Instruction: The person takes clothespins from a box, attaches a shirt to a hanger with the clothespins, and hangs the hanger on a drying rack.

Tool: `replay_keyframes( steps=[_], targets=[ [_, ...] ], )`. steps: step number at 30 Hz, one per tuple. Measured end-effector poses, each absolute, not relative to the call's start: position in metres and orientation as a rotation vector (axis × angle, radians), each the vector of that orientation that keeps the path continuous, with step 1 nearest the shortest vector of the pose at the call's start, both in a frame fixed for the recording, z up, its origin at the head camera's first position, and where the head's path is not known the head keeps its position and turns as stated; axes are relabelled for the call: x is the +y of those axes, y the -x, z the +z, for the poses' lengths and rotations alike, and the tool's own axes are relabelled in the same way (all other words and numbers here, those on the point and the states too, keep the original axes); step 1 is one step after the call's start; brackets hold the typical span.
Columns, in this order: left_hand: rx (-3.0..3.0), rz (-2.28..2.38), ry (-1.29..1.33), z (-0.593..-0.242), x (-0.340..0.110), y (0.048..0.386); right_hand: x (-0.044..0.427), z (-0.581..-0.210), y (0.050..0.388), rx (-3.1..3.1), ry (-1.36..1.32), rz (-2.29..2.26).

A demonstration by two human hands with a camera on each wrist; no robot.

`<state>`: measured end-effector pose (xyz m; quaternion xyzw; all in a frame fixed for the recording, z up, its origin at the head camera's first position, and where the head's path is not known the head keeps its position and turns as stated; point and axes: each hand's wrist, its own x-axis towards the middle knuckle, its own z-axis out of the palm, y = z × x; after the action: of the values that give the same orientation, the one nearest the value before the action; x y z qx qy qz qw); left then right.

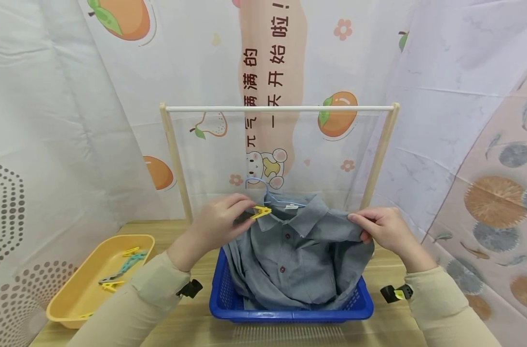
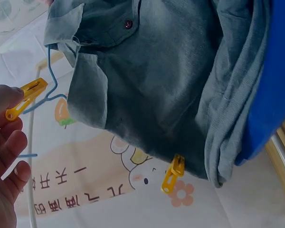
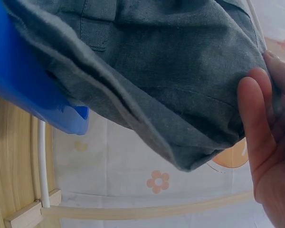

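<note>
A grey button-up shirt [image 1: 289, 260] hangs on a light blue hanger [image 1: 256, 180], its lower part inside a blue basket [image 1: 289, 315]. Between thumb and fingers, my left hand [image 1: 222, 219] pinches a yellow clothespin [image 1: 262, 212] in front of the collar; the left wrist view shows this clothespin apart from the cloth. A second yellow clothespin [image 2: 174, 173] is clipped to the shirt's shoulder edge, hidden by my left hand in the head view. At the other shoulder, my right hand [image 1: 382, 229] pinches the shirt fabric, thumb in front.
Behind the basket stands a wooden rack with a white crossbar [image 1: 280, 109]. On the left, a yellow tray [image 1: 65, 301] holds several yellow and teal clips [image 1: 133, 260]. Printed curtains [image 1: 194, 58] surround the wooden table [image 1: 178, 289].
</note>
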<state>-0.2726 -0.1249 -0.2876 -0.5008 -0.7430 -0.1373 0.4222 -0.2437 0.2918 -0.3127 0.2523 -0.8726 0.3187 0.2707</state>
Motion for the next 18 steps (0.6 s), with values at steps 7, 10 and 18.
replay_keyframes(
  steps=[7, 10, 18],
  targets=[
    [-1.842, -0.32, 1.26, -0.286, -0.114, 0.272, 0.292, -0.313, 0.243, -2.364, -0.67, 0.872],
    [-1.834, -0.324, 1.271, -0.285, -0.111, 0.272, 0.292, -0.313, 0.243, -2.371, -0.666, 0.875],
    [-1.831, -0.315, 1.271, -0.282, -0.101, 0.272, 0.291, -0.312, 0.243, -2.371, -0.667, 0.873]
  ],
)
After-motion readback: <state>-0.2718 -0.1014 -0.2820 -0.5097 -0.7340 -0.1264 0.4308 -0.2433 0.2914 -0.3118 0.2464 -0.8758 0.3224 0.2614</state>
